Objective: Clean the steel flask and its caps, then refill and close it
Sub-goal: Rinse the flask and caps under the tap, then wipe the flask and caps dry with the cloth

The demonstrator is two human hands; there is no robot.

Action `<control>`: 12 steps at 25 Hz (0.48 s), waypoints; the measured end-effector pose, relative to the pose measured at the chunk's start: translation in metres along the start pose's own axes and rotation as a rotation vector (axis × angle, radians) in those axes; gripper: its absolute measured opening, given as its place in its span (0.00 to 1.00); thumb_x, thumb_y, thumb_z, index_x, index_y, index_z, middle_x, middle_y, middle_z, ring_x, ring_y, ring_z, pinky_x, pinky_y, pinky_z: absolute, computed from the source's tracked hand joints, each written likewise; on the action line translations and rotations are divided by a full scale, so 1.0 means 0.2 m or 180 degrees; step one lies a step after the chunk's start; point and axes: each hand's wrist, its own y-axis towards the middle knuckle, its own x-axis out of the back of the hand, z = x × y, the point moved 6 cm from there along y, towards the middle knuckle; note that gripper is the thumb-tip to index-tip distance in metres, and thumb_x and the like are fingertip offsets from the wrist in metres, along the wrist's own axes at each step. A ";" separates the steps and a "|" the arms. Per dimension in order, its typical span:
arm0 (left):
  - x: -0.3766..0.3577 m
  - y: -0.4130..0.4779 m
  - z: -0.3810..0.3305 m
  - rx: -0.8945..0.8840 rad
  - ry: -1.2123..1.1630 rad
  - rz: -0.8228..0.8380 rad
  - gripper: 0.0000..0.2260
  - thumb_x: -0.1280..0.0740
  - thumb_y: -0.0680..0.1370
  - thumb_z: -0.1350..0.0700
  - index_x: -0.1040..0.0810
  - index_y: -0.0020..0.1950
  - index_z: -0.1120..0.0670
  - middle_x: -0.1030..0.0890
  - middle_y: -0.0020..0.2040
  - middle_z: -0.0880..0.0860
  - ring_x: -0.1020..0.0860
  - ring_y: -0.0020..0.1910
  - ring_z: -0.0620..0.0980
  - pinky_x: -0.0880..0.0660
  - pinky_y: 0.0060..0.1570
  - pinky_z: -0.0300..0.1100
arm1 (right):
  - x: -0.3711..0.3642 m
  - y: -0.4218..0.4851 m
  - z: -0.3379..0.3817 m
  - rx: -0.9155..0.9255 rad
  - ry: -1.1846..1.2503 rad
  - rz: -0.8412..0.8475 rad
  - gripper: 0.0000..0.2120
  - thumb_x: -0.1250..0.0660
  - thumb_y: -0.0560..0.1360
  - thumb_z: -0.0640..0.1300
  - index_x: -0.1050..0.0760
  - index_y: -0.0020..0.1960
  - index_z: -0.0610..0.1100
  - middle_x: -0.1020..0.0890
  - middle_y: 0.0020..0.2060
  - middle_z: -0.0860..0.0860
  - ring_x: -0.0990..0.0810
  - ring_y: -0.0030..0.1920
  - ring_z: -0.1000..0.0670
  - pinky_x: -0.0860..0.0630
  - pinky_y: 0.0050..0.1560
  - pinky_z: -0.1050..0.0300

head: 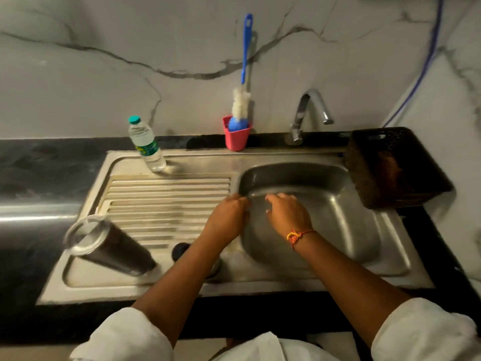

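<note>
Flask: The flask point(109, 246) stood on the ribbed drainer, well to the left of the basin point(343, 204), with a clear lid at its top. Neither grip was touching it.
Cap: A dark cap point(181, 251) lay left of the basin, just beside the left forearm. Something more under that forearm was hidden.
Left grip: The left grip point(230, 214) sat at the basin's left rim with its fingers curled under. Whether it held anything, I could not tell.
Right grip: The right grip point(286, 212) hung over the basin, fingers loose and empty.
Tap: The tap point(309, 113) stood behind the basin, and no water showed from it.
Brush: The brush point(243, 100) waited in the pink cup point(236, 139) behind the basin.
Bottle: The water bottle point(147, 144) stood behind and left of the basin.
Risk one: The left forearm looked close to the cap. A careless sweep back could have knocked it off the drainer onto the bench.
Risk two: Wet fingers on smooth steel could have let the flask slip and bang into the basin.
Risk three: A reach to the brush could have tipped the light pink cup.
</note>
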 end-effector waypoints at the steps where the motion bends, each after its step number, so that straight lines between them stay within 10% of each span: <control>1: -0.05 0.03 -0.06 -0.0065 0.0103 0.0123 0.14 0.31 0.79 0.56 0.19 0.64 0.55 0.20 0.60 0.58 0.20 0.58 0.59 0.24 0.57 0.48 | 0.02 -0.01 -0.09 -0.0091 -0.0060 0.0018 0.17 0.35 0.76 0.48 0.25 0.64 0.49 0.21 0.57 0.47 0.24 0.58 0.42 0.24 0.54 0.50; 8: -0.37 0.30 -0.50 -0.0366 0.0543 0.0683 0.21 0.34 0.81 0.48 0.27 0.74 0.49 0.28 0.73 0.50 0.28 0.71 0.54 0.28 0.67 0.50 | 0.56 0.09 -0.97 -0.0875 0.0082 -0.1433 0.12 0.31 0.73 0.47 0.21 0.54 0.41 0.22 0.52 0.40 0.23 0.53 0.36 0.23 0.53 0.46; 12: -0.47 0.38 -0.62 -0.0236 0.0553 0.0797 0.20 0.35 0.82 0.48 0.28 0.74 0.47 0.28 0.74 0.48 0.29 0.71 0.53 0.30 0.68 0.48 | 0.59 0.27 -1.50 -0.1854 -0.0023 -0.0671 0.19 0.31 0.75 0.50 0.24 0.60 0.39 0.22 0.57 0.37 0.22 0.57 0.34 0.24 0.56 0.44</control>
